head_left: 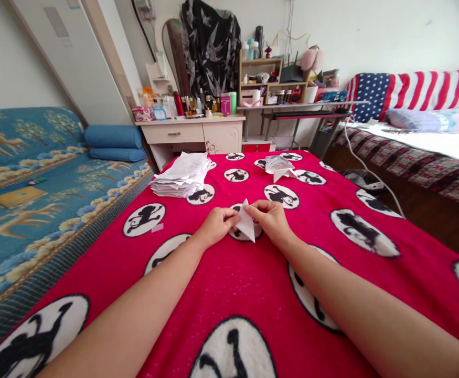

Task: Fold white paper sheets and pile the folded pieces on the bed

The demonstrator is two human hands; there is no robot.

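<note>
A small folded piece of white paper [246,224] with pointed ends is held up over the red blanket, between both hands. My left hand [219,224] pinches its left edge, fingers closed. On the other side, my right hand [270,218] grips the upper right of the paper between thumb and fingers. Beyond the left hand lies a thick, uneven stack of white paper sheets [184,176]. Farther back on the right sits a small pile of folded white papers [280,167].
The red blanket [213,294] with white ovals and black figures covers the surface before me. A small pale scrap [157,227] lies left of my hands. A blue-covered sofa [56,210] runs along the left. A crowded white dresser [182,134] and a desk stand behind; a bed is right.
</note>
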